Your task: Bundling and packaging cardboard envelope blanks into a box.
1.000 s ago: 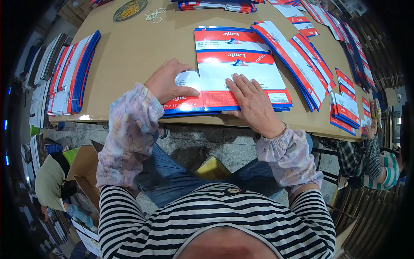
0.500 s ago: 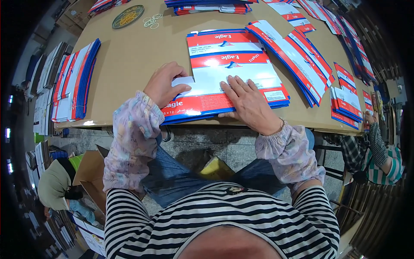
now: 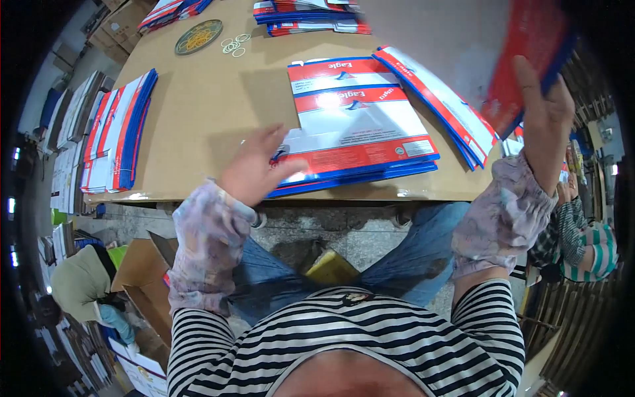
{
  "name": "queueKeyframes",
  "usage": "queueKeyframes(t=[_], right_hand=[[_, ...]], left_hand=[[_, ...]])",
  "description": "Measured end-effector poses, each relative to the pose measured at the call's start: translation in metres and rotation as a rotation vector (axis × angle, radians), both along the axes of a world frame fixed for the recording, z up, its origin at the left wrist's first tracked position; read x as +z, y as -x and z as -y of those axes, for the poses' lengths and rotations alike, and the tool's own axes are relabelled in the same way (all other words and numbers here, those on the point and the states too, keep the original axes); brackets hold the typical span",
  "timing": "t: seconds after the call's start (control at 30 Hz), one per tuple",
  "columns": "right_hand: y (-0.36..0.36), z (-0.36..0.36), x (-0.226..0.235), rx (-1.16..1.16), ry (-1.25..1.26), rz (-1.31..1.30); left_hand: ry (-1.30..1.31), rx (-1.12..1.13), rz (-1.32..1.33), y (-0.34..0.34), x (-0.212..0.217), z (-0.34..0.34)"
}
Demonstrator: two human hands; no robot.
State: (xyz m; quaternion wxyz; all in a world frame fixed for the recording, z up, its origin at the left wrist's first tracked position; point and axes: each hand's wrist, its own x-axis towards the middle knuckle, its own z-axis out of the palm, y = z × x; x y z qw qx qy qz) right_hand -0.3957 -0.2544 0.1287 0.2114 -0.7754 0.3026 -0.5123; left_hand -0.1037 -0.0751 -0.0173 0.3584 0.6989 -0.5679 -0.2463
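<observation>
Clock centred on my view, 12 toward the far side of the table. Step in hand, as I judge it: shifting printed carton blanks off the main pile. The right hand [image 3: 546, 109], at 2 o'clock, grips a lifted carton blank [image 3: 489, 49] near its blue edge, fingers closed on the red part. The blank is raised and smeared by motion; I cannot tell whether it is one sheet or several. The left hand [image 3: 254, 173], inward at 10 o'clock, grasps nothing I can see: thumb and fingers parted beside the notched end of the main pile [image 3: 367, 122], which lies flat at 1 o'clock by the near edge. Contact there I cannot confirm.

My judgement of the next move: it calls for a firm right-hand pinch and a controlled descent, clear of the fanned stack [image 3: 433, 99] between 1 and 2 o'clock, which the blank could catch and scatter. The left hand seems well placed to steady the pile.

Compared with half a second ago: the right palm lay on the pile then; now it is off and well to the right, blank in its grasp. The left hand keeps roughly its station, but thumb and fingers stand more freely apart. The fanned stack's right-hand row, visible then, is now hidden behind the blank. The dish [image 3: 181, 48] at 11 o'clock stays put.
</observation>
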Motion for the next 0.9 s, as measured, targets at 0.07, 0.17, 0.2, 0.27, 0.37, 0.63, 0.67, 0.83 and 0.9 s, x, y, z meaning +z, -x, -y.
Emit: queueKeyframes(t=[0.07, 0.17, 0.2, 0.27, 0.37, 0.63, 0.67, 0.83, 0.9], right_hand=[[0.02, 0.011, 0.012, -0.235, 0.283, -0.153], [0.023, 0.05, -0.024, -0.371, 0.55, -0.284], [0.018, 0.072, -0.057, -0.289, 0.49, -0.33], [0.046, 0.116, -0.123, -0.275, 0.368, -0.549], [0.058, 0.12, -0.228, -0.372, 0.205, -1.015], [0.011, 0.062, -0.149, 0.085, -0.219, -0.635], [-0.001, 0.042, -0.136, 0.194, -0.174, -0.68], [-0.038, -0.029, -0.128, 0.496, 0.135, -0.917], [-0.043, -0.038, -0.149, 0.512, 0.205, -1.04]], left_hand=[[-0.035, -0.139, 0.621, 0.016, -0.005, 0.007], [-0.074, -0.1, 0.554, 0.015, -0.015, 0.02], [-0.094, -0.066, 0.557, 0.011, -0.018, 0.012], [-0.007, -0.037, 0.593, 0.013, -0.022, 0.018], [-0.034, 0.055, 0.522, 0.022, -0.022, 0.029], [0.13, 0.166, 0.498, 0.015, -0.035, 0.035], [0.152, 0.164, 0.469, 0.014, -0.036, 0.035], [0.242, 0.146, 0.38, 0.012, -0.036, 0.037], [0.252, 0.146, 0.357, 0.011, -0.031, 0.037]])
